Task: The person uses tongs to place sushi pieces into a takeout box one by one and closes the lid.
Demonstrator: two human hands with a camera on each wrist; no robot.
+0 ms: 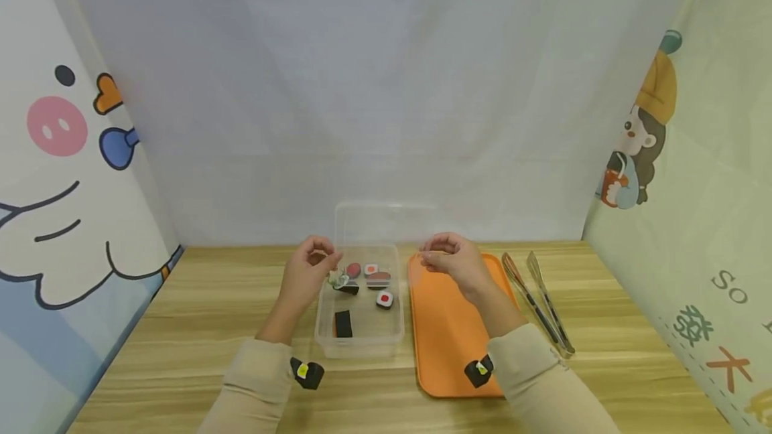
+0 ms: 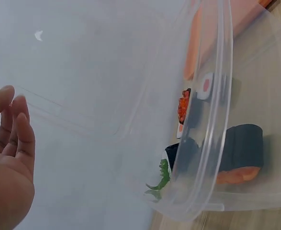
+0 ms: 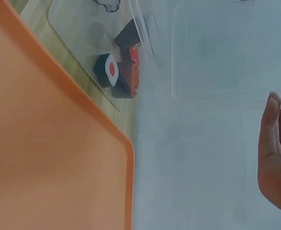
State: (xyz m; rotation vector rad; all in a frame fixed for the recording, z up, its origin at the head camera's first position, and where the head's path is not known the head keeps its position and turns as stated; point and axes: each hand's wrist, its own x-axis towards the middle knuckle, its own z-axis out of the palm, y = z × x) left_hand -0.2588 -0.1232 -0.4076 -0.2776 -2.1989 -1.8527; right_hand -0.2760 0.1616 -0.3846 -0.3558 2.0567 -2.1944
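Note:
A clear plastic lid (image 1: 386, 226) is held up behind and above a clear plastic box, tilted so the backdrop shows through it. My left hand (image 1: 307, 270) pinches the lid's left edge between thumb and fingers. On the opposite edge, my right hand (image 1: 455, 263) pinches it the same way, above the far end of the orange tray. The box (image 1: 362, 341) stands uncovered on the table, with several sushi pieces inside, among them a white roll with a red centre (image 1: 384, 299) and a black-wrapped piece (image 1: 343, 324). Seen from the left wrist, the lid (image 2: 83, 72) spans most of the view.
An orange tray (image 1: 449, 353) lies right of the box, under my right forearm. Metal tongs (image 1: 545, 313) with dark handles rest beyond its right side. A pale curtain (image 1: 386, 86) hangs at the table's back edge, with printed cloths on both sides.

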